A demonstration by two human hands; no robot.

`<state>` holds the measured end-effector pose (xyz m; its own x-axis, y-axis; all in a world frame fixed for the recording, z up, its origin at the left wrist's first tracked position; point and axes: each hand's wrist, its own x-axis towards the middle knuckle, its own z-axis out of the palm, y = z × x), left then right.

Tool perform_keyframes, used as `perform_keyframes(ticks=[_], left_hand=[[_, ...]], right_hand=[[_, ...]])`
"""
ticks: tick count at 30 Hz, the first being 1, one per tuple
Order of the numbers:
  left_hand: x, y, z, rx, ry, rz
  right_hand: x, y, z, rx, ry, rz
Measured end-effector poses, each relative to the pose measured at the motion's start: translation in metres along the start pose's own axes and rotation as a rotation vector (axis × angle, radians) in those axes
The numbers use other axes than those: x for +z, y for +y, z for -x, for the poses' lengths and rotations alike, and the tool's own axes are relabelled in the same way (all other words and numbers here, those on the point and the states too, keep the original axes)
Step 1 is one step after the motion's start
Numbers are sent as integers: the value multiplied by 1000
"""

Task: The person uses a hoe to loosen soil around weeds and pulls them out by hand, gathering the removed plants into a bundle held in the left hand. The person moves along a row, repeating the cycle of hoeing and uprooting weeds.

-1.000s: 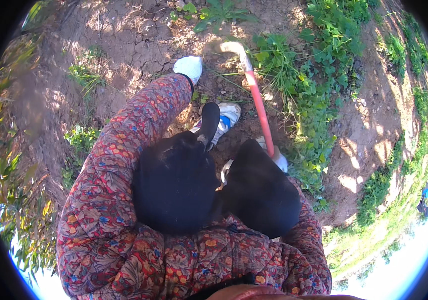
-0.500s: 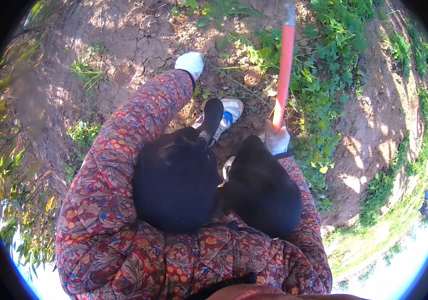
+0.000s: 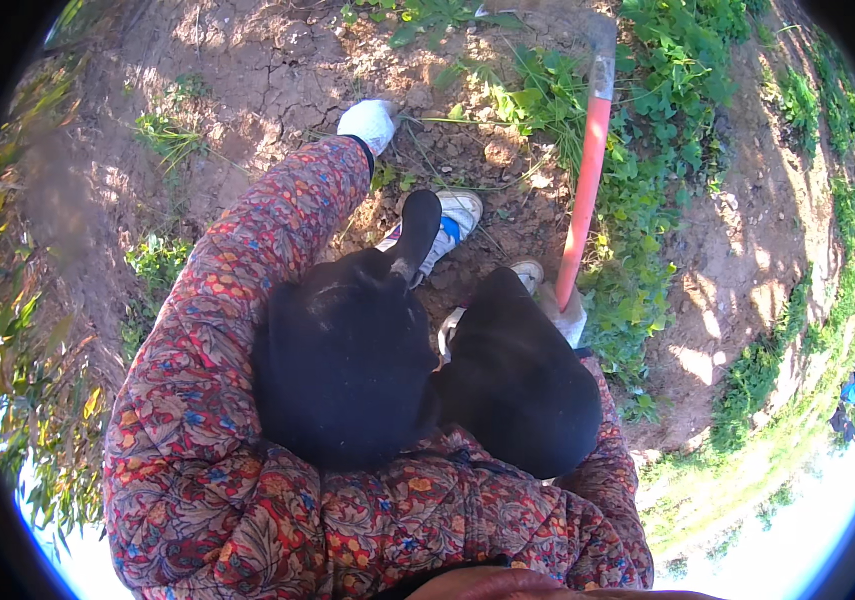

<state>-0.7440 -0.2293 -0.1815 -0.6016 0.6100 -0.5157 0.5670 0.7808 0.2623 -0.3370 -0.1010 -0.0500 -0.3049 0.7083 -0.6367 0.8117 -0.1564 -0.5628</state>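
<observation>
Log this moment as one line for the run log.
left hand: white glove, low at cracked brown soil | right hand: gripping long red-handled hoe | hoe head among green weeds

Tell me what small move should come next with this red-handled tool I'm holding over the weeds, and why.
Probably bring the long red-handled hoe down into the green weeds ahead. The right hand, in a white glove, grips the handle's lower end, and the metal head is raised over the plants. The left hand, also gloved, rests near bare cracked soil, away from the blade's path.
</observation>
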Motion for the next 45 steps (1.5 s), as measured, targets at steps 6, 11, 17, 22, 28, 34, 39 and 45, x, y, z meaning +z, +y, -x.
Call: perform_keyframes(ticks=[6, 11, 17, 22, 28, 34, 39, 45], left_hand=[[11, -15, -3, -33, 27, 9], [-4, -8, 12, -20, -27, 107], [-19, -59, 39, -222, -58, 989], [-69, -72, 42, -266, -209, 1373], [-79, -47, 23, -363, -134, 1539], [-46, -55, 11, -304, -136, 1689], [-60, -36, 4, -456, -202, 1699], [-40, -44, -1, -360, 126, 877]], right_hand=[[31, 5, -27, -53, -149, 214], [13, 103, 27, 38, -112, 357], [14, 96, 10, -178, 39, 100], [7, -2, -7, 154, 92, -353], [-2, 4, -17, 114, 100, -406], [16, -46, -54, 65, 79, -486], [15, 58, -27, -126, 147, 364], [1, 38, 18, 55, 50, 240]])
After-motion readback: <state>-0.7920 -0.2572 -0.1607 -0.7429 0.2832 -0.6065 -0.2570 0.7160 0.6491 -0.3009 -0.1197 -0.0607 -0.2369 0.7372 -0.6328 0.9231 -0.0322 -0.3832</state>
